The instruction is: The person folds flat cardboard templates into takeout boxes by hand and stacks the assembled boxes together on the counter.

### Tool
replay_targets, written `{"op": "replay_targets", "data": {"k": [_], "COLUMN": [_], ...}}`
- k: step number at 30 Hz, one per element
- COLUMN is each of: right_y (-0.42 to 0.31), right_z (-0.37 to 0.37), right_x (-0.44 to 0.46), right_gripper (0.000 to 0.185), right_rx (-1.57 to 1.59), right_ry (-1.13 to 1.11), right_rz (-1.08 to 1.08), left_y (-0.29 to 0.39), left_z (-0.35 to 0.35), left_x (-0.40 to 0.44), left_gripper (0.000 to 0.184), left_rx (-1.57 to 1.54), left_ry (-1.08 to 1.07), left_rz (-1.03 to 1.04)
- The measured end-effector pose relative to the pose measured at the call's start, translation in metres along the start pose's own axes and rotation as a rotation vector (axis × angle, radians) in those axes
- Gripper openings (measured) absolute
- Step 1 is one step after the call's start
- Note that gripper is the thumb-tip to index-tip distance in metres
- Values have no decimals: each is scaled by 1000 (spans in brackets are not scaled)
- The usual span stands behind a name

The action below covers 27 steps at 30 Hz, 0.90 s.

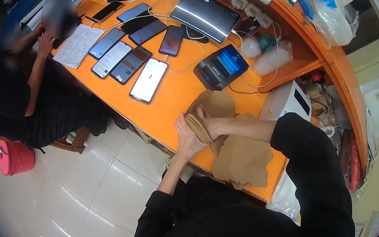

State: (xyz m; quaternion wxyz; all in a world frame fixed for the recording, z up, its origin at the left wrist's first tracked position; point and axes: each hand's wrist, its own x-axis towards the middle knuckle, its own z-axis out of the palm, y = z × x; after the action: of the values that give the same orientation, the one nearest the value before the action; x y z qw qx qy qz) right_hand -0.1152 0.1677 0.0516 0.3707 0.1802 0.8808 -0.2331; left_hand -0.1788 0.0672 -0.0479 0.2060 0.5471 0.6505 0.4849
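My left hand (187,136) is wrapped around the left side of a stack of folded brown paper (198,128) at the front edge of the orange table. From the right, my right hand (210,124) presses against the same stack, its fingers partly hidden by the paper. Behind my hands lies a loose brown sheet (220,103). More flat brown paper with wavy edges (243,159) spreads under my right forearm, close to the table's near end.
Several phones, one with a lit white screen (149,80), lie on the orange table (120,111). Beyond my hands stand a small device with a blue screen (221,67) and a black machine (205,14). A person (6,91) sits at the left. Cables cross the tabletop.
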Motion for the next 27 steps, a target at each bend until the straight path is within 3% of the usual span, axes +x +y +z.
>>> {"op": "replay_targets", "data": {"k": [2,4,7,10,12,13,17,20,23,25,27], "right_y": [-4,1,-5,-2,-4,-24,25,11,10,17,12], "right_z": [0,1,-1,21,22,0,7,-51,-68,-47,-29], "right_x": [-1,0,5,-8,-4,-25,-29,-86,-133,-136,-135], "right_gripper": [78,76,70,57,56,67,44,41,34,36,39], "right_rx": [28,162,-218,145,188,62,124,131,194,59,-64], "right_ry": [-1,-13,-8,288,332,288,397,127,346,451,525], "right_rz": [62,-37,-16,159,221,266,126,234,86,-153,-316], "left_y": [0,-1,1,6,7,6,13,22,16,8,20], "left_z": [0,0,-2,-2,-5,-4,-14,-34,-61,-82,-102], "left_x": [1,2,5,1,1,-1,-2,2,8,15,11], "left_gripper": [128,129,131,132,133,132,119,121,123,122,120], "left_rx": [30,100,121,100,94,88,-44,-183,-229,-139,-29], "left_ry": [-5,-26,-20,-28,-14,6,-67,-231,-434,-564,-430], "left_rz": [19,57,79,35,34,52,18,16,-10,-74,-67]}}
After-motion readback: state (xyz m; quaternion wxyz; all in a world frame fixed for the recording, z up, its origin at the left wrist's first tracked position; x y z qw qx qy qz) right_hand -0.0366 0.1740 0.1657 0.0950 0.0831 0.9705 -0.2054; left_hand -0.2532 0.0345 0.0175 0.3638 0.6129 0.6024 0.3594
